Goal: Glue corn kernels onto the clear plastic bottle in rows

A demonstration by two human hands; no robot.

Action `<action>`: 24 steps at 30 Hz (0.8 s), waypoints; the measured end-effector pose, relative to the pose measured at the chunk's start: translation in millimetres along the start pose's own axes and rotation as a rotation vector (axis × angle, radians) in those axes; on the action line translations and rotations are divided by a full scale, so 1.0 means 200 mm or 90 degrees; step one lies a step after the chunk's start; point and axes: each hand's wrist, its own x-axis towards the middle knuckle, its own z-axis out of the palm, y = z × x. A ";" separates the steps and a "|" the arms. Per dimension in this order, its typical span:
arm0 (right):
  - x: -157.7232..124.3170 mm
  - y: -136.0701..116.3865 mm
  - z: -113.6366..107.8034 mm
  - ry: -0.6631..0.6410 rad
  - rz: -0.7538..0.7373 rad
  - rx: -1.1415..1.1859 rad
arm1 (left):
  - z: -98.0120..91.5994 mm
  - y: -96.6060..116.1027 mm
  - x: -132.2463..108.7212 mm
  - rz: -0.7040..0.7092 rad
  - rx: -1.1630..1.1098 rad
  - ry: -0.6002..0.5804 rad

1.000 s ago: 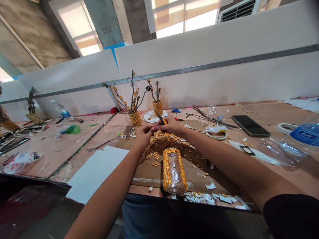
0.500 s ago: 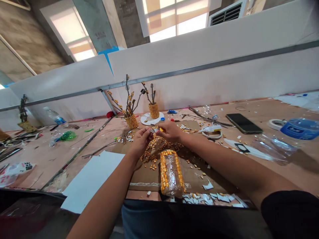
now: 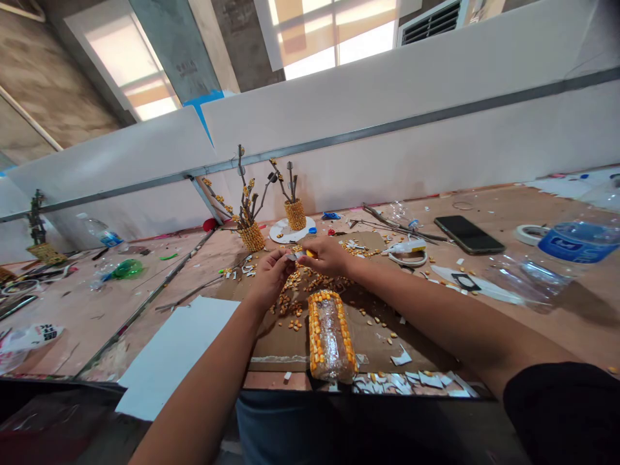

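Observation:
Over the scattered corn kernels (image 3: 290, 303), my two hands meet. My left hand (image 3: 270, 274) is closed in a pinch on a small greyish-white piece (image 3: 292, 256). My right hand (image 3: 329, 257) is wrapped round a small yellow tool (image 3: 309, 253), mostly hidden by the fingers; its tip is at the pale piece. Nearer to me lies a clear plastic bottle (image 3: 332, 342), with rows of kernels stuck on its sides and a bare clear strip on top. Brown cardboard (image 3: 281, 345) is under the bottle and kernels.
Two kernel-covered pots with twigs, a left one (image 3: 250, 237) and a right one (image 3: 295, 215), stand behind my hands. A glue bottle (image 3: 405, 247), a phone (image 3: 469, 234) and a tape roll (image 3: 530, 234) lie to the right. White paper (image 3: 181, 352) lies left; white scraps (image 3: 411, 382) line the front edge.
The view has shifted slightly, so everything sits a little further left. Both hands keep the same grip close together, with only slight finger movement.

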 end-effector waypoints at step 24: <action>0.12 -0.20 -0.27 -0.138 0.133 0.089 | 0.04 -0.02 0.00 0.046 0.092 0.050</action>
